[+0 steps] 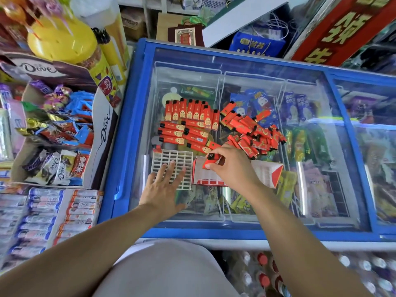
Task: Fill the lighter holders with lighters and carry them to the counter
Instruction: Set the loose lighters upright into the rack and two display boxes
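Observation:
Many red lighters lie on the glass lid of a blue chest freezer [137, 129]: one group in rows [188, 123], another in a loose heap [252, 131]. A white grid-shaped lighter holder [171, 161] with empty cells lies flat in front of the rows. My left hand [162, 187] rests flat on its near edge, fingers spread. My right hand [231, 166] holds one red lighter [211, 160] above a red and white cardboard box [267, 172] just right of the holder.
A Dove chocolate display box [53, 129] full of sweets stands left of the freezer, with a yellow lollipop tub [62, 39] behind it. Rolls of candy [42, 219] lie at lower left. Bottles [263, 275] stand on the floor below. A red sign [342, 28] leans at the back right.

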